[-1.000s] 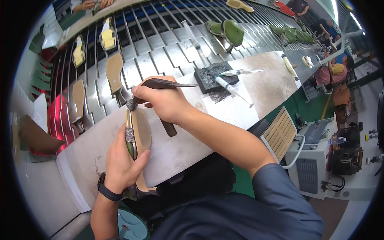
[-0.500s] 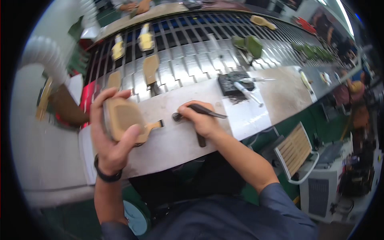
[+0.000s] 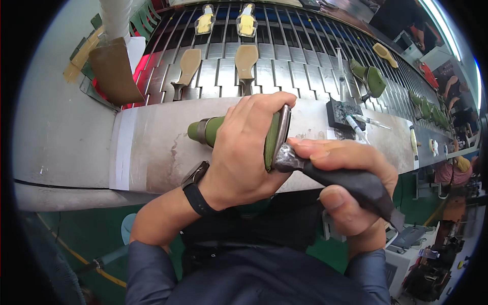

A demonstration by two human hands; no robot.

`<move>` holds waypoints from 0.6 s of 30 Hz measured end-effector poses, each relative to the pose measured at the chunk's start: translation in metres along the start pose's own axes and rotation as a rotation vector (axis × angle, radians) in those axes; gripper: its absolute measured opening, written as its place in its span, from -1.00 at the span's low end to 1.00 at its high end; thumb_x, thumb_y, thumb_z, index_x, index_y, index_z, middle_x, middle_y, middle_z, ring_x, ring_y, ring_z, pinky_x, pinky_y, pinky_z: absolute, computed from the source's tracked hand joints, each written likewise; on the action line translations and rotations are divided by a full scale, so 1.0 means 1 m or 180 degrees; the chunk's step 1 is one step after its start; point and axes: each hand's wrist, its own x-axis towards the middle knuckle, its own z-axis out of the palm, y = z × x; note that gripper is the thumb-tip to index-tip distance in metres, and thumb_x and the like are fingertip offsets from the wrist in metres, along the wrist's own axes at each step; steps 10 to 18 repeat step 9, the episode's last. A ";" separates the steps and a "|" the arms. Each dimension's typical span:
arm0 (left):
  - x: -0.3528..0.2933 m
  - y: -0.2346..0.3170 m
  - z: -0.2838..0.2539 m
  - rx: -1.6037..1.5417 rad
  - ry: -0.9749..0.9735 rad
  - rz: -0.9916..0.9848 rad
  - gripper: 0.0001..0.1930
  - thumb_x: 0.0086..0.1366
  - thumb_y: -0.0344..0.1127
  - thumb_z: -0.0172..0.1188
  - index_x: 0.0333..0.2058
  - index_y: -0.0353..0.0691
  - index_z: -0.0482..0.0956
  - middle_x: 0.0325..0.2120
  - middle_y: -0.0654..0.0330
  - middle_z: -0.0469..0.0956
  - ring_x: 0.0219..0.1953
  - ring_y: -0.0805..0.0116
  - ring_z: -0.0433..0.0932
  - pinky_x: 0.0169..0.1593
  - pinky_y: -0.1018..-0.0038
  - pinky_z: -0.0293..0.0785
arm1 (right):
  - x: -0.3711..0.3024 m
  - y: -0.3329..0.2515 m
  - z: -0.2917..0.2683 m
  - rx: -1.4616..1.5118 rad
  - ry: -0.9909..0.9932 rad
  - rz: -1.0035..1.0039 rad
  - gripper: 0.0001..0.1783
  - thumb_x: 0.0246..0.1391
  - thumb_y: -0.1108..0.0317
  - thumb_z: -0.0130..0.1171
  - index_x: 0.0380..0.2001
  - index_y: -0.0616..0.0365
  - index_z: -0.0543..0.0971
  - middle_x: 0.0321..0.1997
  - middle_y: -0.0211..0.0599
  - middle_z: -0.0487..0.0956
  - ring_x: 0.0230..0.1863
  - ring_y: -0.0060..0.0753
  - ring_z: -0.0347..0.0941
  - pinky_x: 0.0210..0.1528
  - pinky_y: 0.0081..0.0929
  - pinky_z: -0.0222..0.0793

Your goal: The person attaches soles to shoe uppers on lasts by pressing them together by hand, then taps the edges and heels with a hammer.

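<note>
My left hand (image 3: 244, 145) wraps over a green shoe (image 3: 277, 137), gripping it on its side above the workbench (image 3: 165, 152). A dark band circles the shoe's narrow left end, and its dark sole edge faces right. In my right hand (image 3: 356, 178) is a dark hammer (image 3: 351, 183) with a rounded, shiny metal head, its fingers closed round the body. That head touches or nearly touches the sole edge, close to the fingers of my left hand. Most of the shoe's middle is hidden under my left hand.
Behind the bench runs a slatted metal conveyor (image 3: 218, 73) carrying upturned tan-soled shoes (image 3: 246, 58), yellow-lined shoes (image 3: 205, 23) and green shoes (image 3: 375, 81). A black block (image 3: 338, 114) with syringes (image 3: 370, 122) lies at the right. A white hose (image 3: 117, 18) hangs at the left.
My left hand has turned the shoe from sole-up onto its side and moved it right. The hammer has come up against or close to the sole edge. The view has shifted.
</note>
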 end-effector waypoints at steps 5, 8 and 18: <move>-0.009 -0.003 -0.001 -0.0206 -0.0002 0.0239 -0.26 -0.04 -0.59 0.25 0.22 -0.36 0.36 0.09 -0.08 0.54 0.06 -0.02 0.59 0.16 0.24 0.49 | 0.013 -0.016 0.012 -0.0209 0.0607 0.0700 -0.41 0.14 -0.04 0.39 -0.16 0.38 0.58 -0.09 0.22 0.70 0.04 0.08 0.68 0.23 -0.08 0.55; -0.019 -0.003 0.001 -0.0313 0.0341 0.0439 -0.22 -0.18 -0.56 0.34 0.17 -0.29 0.44 -0.04 -0.06 0.56 0.00 -0.14 0.56 0.11 0.07 0.42 | 0.024 -0.014 0.012 -0.0204 0.0544 0.0711 -0.40 0.11 -0.05 0.39 -0.18 0.38 0.58 -0.12 0.22 0.71 0.01 0.04 0.69 0.21 -0.13 0.56; -0.026 -0.005 -0.005 -0.0232 0.0067 0.0462 -0.25 -0.02 -0.59 0.27 0.25 -0.35 0.34 0.10 -0.11 0.54 0.13 -0.10 0.55 0.22 0.12 0.46 | 0.024 -0.014 0.012 -0.0111 0.0486 0.0806 -0.39 0.10 -0.07 0.39 -0.18 0.38 0.58 -0.10 0.24 0.71 0.01 0.05 0.69 0.22 -0.13 0.56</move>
